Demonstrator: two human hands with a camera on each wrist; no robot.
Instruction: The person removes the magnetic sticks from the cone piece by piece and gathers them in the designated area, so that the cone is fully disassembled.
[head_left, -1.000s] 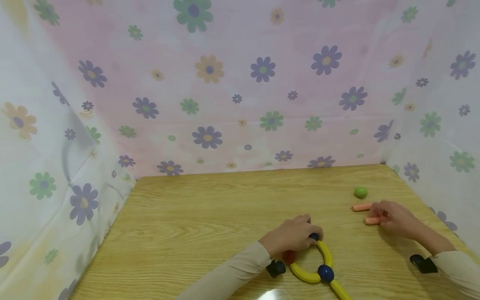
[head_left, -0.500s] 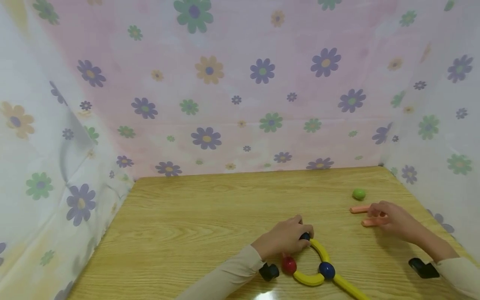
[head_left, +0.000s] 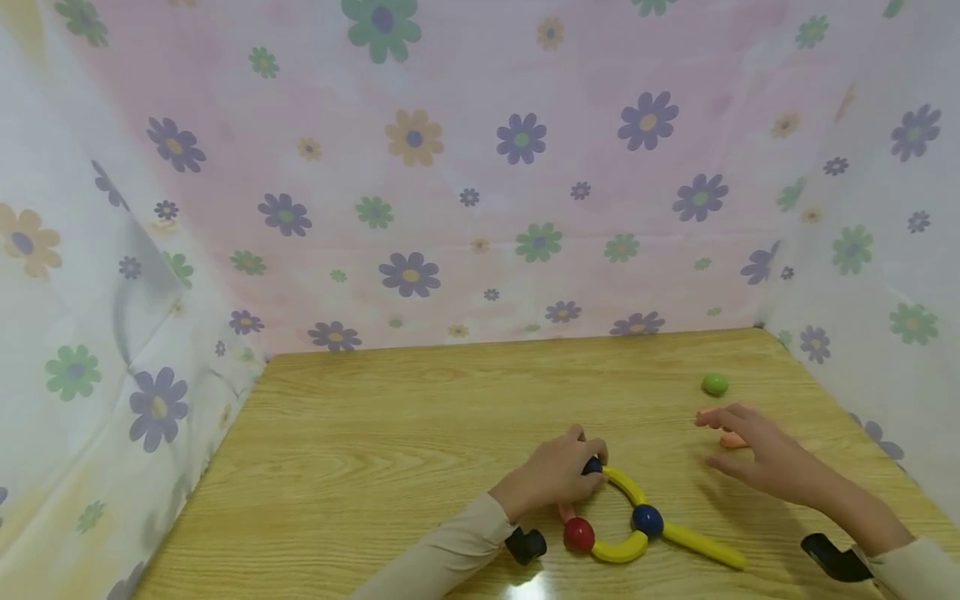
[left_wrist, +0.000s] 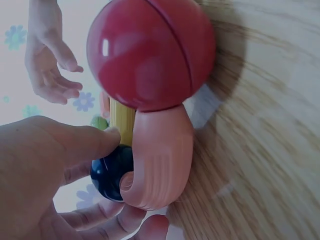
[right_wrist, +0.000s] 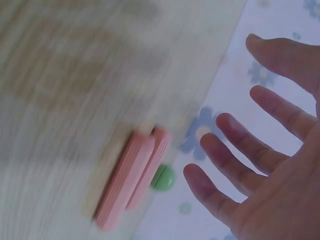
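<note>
The ring [head_left: 618, 552] seems steadied, its eleven-o'clock ball [left_wrist: 110, 172] pinched by left fingers [left_wrist: 92, 142]; spread right fingers [right_wrist: 230, 160] must be curled to grasp.

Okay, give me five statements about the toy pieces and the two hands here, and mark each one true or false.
1. The left hand holds a dark blue ball. True.
2. The right hand is clenched in a fist. False: it is open and holds nothing.
3. The straight yellow stick is joined to another blue ball. True.
4. The red ball sits apart from every other piece. False: it is joined to a curved pink piece.
5. Two straight pink sticks lie on the table. True.
</note>
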